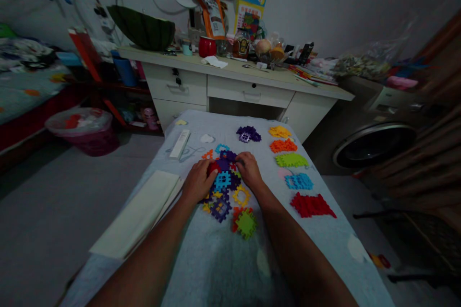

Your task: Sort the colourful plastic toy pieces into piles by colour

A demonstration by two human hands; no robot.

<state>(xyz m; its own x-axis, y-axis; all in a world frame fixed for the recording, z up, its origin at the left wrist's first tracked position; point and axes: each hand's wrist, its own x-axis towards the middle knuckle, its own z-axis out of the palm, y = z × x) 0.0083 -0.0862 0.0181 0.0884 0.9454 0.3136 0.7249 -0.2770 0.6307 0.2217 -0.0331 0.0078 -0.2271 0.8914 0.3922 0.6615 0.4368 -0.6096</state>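
A mixed pile of interlocking plastic building pieces lies mid-table, with a blue window piece [222, 180], a purple window piece [220, 207] and a yellow frame piece [241, 195] among them. At the pile's left side, my left hand [199, 180] is closed with thumb and fingers about a red piece [213, 168]. My right hand [249, 171] has its fingers bent together at the pile's right edge, by a dark purple piece [228, 155]; whatever the fingertips hold is hidden. Nearer me lies a green piece [246, 223] over an orange-red one.
Along the right side run colour-sorted stacks: yellow [280, 131], orange [283, 146], green [291, 159], blue [298, 181] and red [312, 205]. A purple stack [248, 134] sits farther back. Left are a white box [179, 144] and a folded cream sheet [139, 213]. A cluttered desk [245, 74] stands behind.
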